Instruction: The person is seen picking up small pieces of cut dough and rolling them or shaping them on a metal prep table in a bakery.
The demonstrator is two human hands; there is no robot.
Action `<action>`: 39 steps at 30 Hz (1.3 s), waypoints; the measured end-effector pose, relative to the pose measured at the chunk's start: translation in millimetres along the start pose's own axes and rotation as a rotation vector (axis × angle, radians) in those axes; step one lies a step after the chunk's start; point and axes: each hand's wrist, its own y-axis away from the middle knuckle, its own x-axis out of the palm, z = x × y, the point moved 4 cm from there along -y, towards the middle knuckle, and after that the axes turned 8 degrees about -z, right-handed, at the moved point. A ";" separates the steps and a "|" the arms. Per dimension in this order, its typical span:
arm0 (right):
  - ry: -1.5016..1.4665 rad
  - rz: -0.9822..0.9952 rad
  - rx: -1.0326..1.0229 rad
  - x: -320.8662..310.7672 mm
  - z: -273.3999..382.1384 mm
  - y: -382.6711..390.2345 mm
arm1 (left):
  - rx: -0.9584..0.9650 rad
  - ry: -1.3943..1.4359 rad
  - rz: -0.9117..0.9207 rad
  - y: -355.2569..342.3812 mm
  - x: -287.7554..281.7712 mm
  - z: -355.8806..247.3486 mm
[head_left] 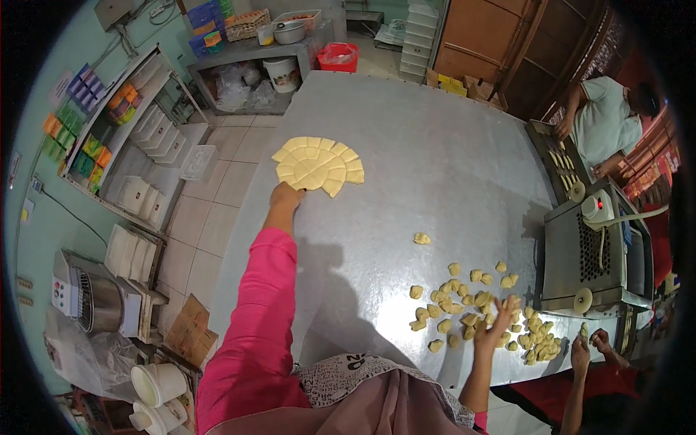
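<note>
A flat round of yellow dough (pixel 312 163), scored into several pieces with a ragged right and lower edge, lies on the far left part of the metal table. At its near edge is my left hand (pixel 287 196), fingers closed; a small dark spot shows by the fingertips, and what they hold, if anything, is hidden. Low on the right, my right hand (pixel 494 328) is open with fingers spread above many loose dough pieces (pixel 464 297). One dough lump (pixel 422 238) sits apart from these, and a denser pile (pixel 540 341) lies farther right.
A metal machine (pixel 580 250) stands on the table's right side. A co-worker's hands (pixel 589 348) are near the pile; another person (pixel 605 123) works by a tray (pixel 554 156) at the far right. Left of the metal table (pixel 406 123) are shelves (pixel 145 94) and a mixer (pixel 94 301).
</note>
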 end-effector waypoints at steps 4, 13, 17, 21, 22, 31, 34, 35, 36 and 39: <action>-0.050 0.135 -0.098 29.0 68.6 15.1 | 0.016 0.252 -0.423 13.9 -1.8 30.9; -0.435 0.525 -0.260 38.7 125.2 43.5 | -0.165 1.160 0.527 211.3 29.0 30.2; -0.485 0.560 -0.587 25.7 191.0 35.4 | 0.052 0.927 0.608 310.1 -4.6 -22.2; -0.417 0.697 -0.748 33.7 212.0 56.7 | 0.457 0.643 0.611 358.9 -29.8 -49.3; -0.394 0.690 -0.789 37.0 212.1 62.3 | 0.496 0.610 0.665 363.6 -29.5 -50.2; -0.281 0.857 -0.606 21.4 182.0 72.4 | 0.655 0.573 0.794 380.4 -19.2 -58.4; -0.308 0.904 -0.504 17.4 173.5 60.9 | 0.689 0.673 0.769 384.8 -14.1 -66.2; -0.340 0.910 -0.447 18.6 168.3 55.7 | 0.629 0.741 0.746 385.8 -8.2 -69.3; -0.341 0.913 -0.455 19.4 159.0 54.6 | 0.567 0.808 0.719 382.8 -3.0 -72.5; -0.603 0.916 -0.305 33.6 130.5 70.9 | 0.172 1.146 0.547 344.5 24.1 -68.1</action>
